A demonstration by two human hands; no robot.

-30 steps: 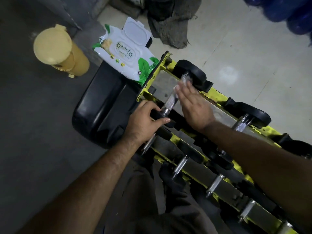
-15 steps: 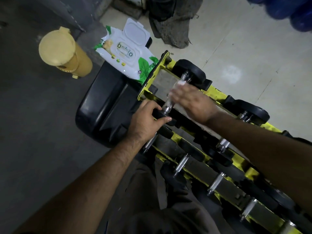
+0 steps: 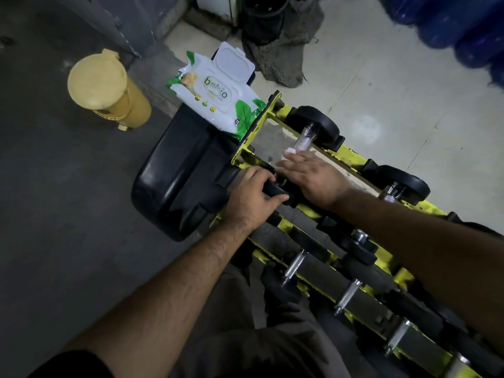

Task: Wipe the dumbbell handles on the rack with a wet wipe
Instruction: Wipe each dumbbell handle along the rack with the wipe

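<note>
A yellow dumbbell rack [image 3: 256, 132] runs from the upper middle to the lower right, holding several black dumbbells with chrome handles. On the first dumbbell, my right hand [image 3: 313, 178] is wrapped over the near part of the chrome handle [image 3: 304, 140], with a white wet wipe [image 3: 290, 151] showing at its fingertips. My left hand [image 3: 252, 200] grips that dumbbell's near black head [image 3: 275, 190]. The far black head [image 3: 320, 124] sits against the rack's far rail.
An open pack of wet wipes [image 3: 218, 96] lies on a black bin [image 3: 174, 181] left of the rack. A yellow lidded container [image 3: 106, 91] stands on the grey floor. Dark cloth [image 3: 278, 58] and blue drums [image 3: 463, 28] are at the back.
My right hand has slid with the wipe along the handle toward me, from near the far head to the near end. My left hand has kept its hold on the near head.
</note>
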